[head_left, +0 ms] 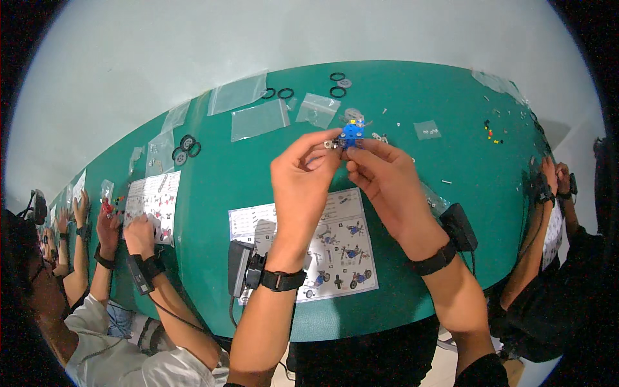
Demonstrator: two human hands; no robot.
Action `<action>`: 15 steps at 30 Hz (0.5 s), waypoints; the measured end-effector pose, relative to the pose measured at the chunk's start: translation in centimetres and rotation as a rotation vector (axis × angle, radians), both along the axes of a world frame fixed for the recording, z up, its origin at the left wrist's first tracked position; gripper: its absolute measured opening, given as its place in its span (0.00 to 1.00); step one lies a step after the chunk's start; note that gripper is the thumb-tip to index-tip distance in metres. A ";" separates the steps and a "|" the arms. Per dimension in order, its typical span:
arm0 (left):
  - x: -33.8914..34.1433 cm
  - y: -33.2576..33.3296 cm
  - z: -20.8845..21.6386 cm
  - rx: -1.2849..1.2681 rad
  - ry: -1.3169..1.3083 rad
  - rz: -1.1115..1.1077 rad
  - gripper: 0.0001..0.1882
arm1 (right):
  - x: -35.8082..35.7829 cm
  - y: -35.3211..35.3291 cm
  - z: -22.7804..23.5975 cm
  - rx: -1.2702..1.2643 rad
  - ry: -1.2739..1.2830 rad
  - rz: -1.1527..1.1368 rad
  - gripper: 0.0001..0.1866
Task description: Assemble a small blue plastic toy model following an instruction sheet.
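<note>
Above the green table [258, 155], a partly built blue toy model [352, 131] with yellow and grey bits is held up between my two hands. My left hand [298, 169] pinches its left side, next to a small silvery piece at the fingertips. From the right, my right hand [391, 186] grips the lower part with thumb and fingers. The fingers cover some of the model's underside. Below my hands lies a printed instruction sheet [345, 248] with pictures of small motorcycles, partly covered by my left forearm.
Behind the model are black tyre rings [285, 93], a grey wheel [345, 83] and clear plastic bags [260, 120]. Small yellow, red and black pieces [493, 132] lie at the far right. Another person's hand [140, 235] rests on a sheet at left; more people sit both sides.
</note>
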State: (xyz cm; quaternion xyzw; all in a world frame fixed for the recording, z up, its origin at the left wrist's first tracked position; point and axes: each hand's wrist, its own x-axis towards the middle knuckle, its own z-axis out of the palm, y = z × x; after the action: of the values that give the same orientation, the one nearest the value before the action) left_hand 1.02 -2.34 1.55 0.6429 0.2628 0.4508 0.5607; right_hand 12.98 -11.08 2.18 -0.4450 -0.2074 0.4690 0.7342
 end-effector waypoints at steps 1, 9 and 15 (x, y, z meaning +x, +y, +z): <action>0.1 0.0 -0.1 0.000 -0.001 0.000 0.15 | 0.0 0.0 0.1 0.010 0.012 0.003 0.09; 0.1 0.3 -0.1 0.021 -0.042 -0.010 0.15 | 0.3 -0.1 0.0 0.023 0.087 0.040 0.10; 0.1 0.3 -0.2 -0.004 -0.038 -0.021 0.15 | 0.5 -0.3 -0.1 0.004 0.156 0.035 0.08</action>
State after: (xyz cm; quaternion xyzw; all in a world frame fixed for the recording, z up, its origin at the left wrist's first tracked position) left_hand 1.17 -1.99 1.37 0.6358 0.2461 0.4565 0.5716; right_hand 13.50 -11.39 2.10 -0.4019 -0.1581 0.5148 0.7406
